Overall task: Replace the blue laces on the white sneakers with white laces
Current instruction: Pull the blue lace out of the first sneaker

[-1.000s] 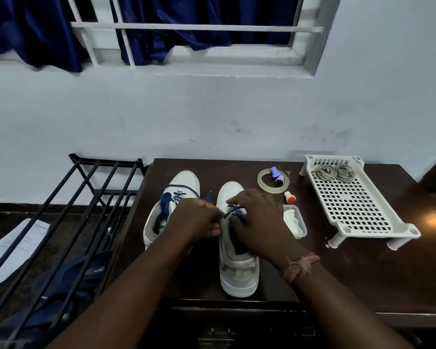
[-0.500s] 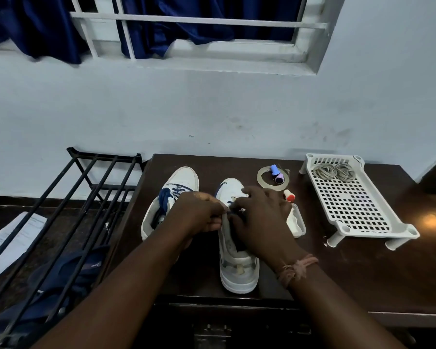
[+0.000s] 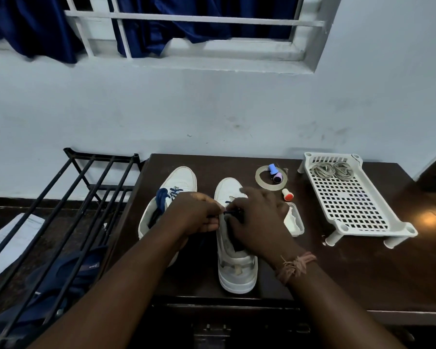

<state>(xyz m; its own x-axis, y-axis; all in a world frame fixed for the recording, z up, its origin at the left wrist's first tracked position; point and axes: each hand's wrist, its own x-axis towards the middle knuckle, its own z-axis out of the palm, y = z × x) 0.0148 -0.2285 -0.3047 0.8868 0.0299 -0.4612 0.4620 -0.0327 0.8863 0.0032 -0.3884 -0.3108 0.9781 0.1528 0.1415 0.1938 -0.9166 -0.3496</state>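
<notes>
Two white sneakers stand toes-away on the dark table [image 3: 337,268]. The left sneaker [image 3: 179,180] keeps its blue lace [image 3: 163,197], bunched over the tongue. Over the eyelets of the right sneaker [image 3: 237,270], my left hand [image 3: 196,212] and my right hand [image 3: 257,217] meet, each pinching a stretch of that shoe's blue lace [image 3: 230,211] between fingertips. My hands hide most of this lace. Two coils of white laces [image 3: 334,170] lie at the far end of a white perforated rack [image 3: 355,205] on the right.
A tape ring [image 3: 262,181] holding small blue and purple caps, an orange-tipped cap [image 3: 287,194] and a small clear tray [image 3: 296,222] sit right of the shoes. A black metal shoe rack [image 3: 68,205] stands left of the table, above blue cloth [image 3: 68,278] and paper [image 3: 13,238].
My right hand has slid back along the right sneaker, uncovering its toe. Both hands stay together at the lace, and a short dark stretch of it now shows between them.
</notes>
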